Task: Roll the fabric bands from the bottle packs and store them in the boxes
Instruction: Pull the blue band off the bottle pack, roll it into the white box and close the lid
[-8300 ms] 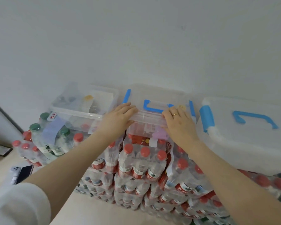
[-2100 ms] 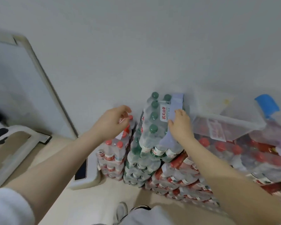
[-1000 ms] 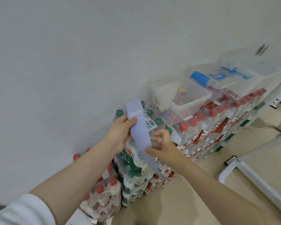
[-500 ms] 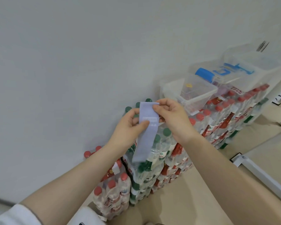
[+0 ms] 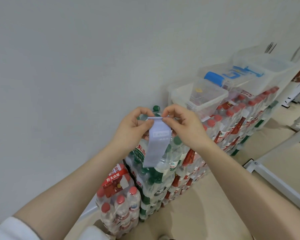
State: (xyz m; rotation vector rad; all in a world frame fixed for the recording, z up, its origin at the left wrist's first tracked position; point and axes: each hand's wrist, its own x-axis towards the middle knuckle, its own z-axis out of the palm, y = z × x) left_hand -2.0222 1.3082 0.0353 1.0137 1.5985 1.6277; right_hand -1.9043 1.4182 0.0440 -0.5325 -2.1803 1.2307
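Band (image 5: 157, 144), pale lilac fabric, hangs straight down from the two hands, its long axis near vertical and its free end dangling in front of the green-capped bottle packs (image 5: 156, 163). The top edge sits level between them: the left hand (image 5: 132, 129) pinches the left corner, the right hand (image 5: 184, 125) pinches the right, both raised with wrists bent and fingertips nearly meeting. Neither is nearer; the band lies directly below both. Rolling would likely start at this top edge, turning downward. The open clear box (image 5: 199, 99) stands to the right, well apart.
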